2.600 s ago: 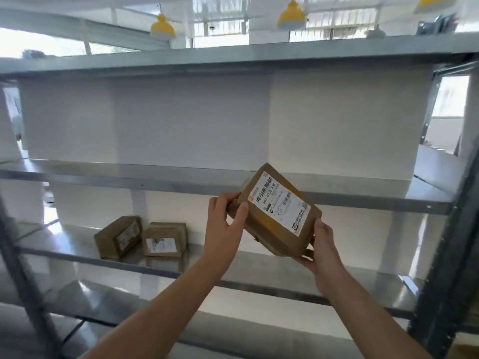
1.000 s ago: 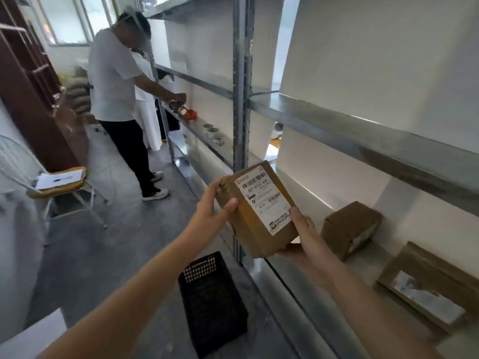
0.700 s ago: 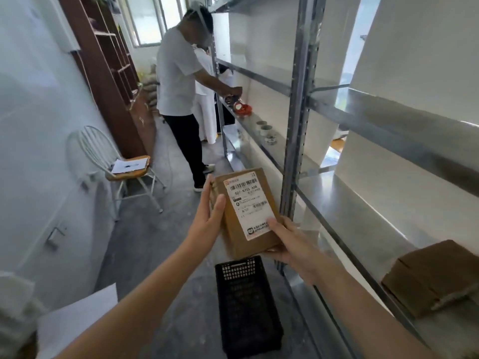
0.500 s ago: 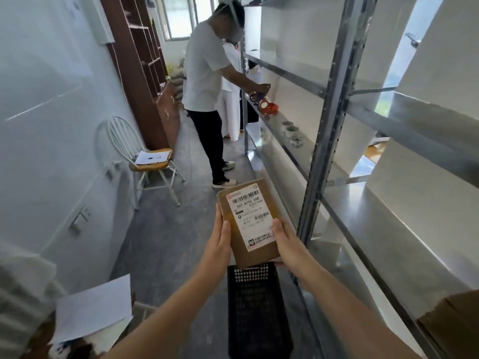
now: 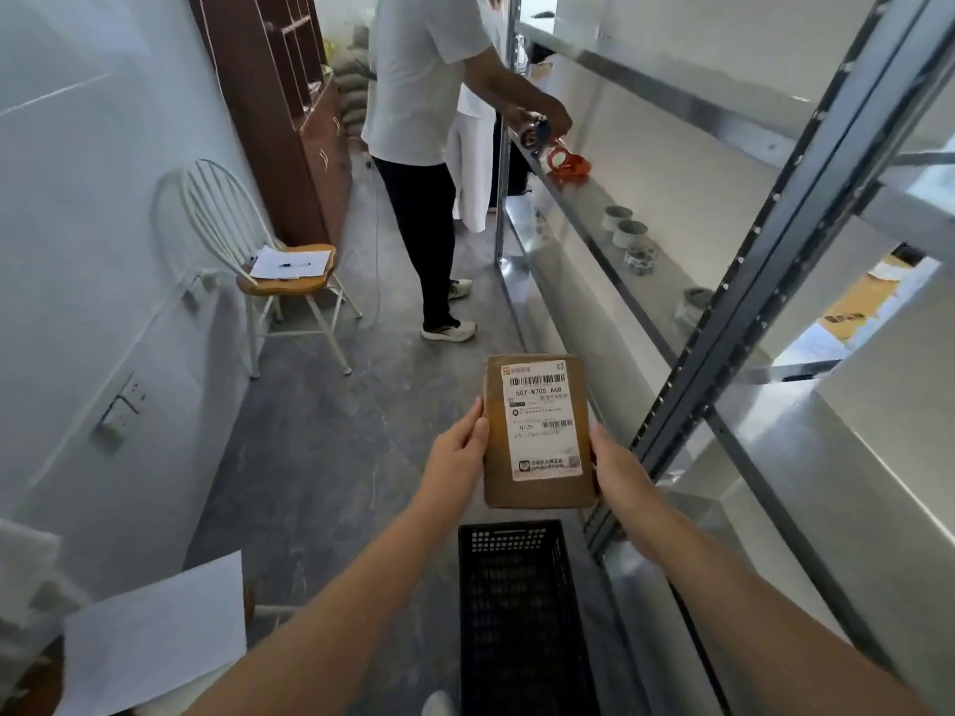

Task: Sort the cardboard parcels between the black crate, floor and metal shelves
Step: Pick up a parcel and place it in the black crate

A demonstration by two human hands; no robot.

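Note:
I hold a brown cardboard parcel [image 5: 496, 488] with a white barcode label facing me, between both hands. My left hand [image 5: 457, 454] grips its left edge and my right hand [image 5: 617, 472] grips its right edge. The parcel hangs above the far end of the black crate [image 5: 519, 607], which stands on the grey floor [image 5: 320, 457] and looks empty. The metal shelves [image 5: 806, 457] run along the right; no other parcel shows on them in this view.
A person in a white shirt [image 5: 429, 95] stands ahead at the shelves handling a red object [image 5: 566, 162]. A white chair [image 5: 279, 271] with papers stands by the left wall. Small cups [image 5: 628, 235] sit on the far shelf. A sheet of paper [image 5: 155, 638] lies at lower left.
I have turned left from facing the shelves to looking down the aisle. The parcel, held in both hands, has come down over the black crate and turned label-up.

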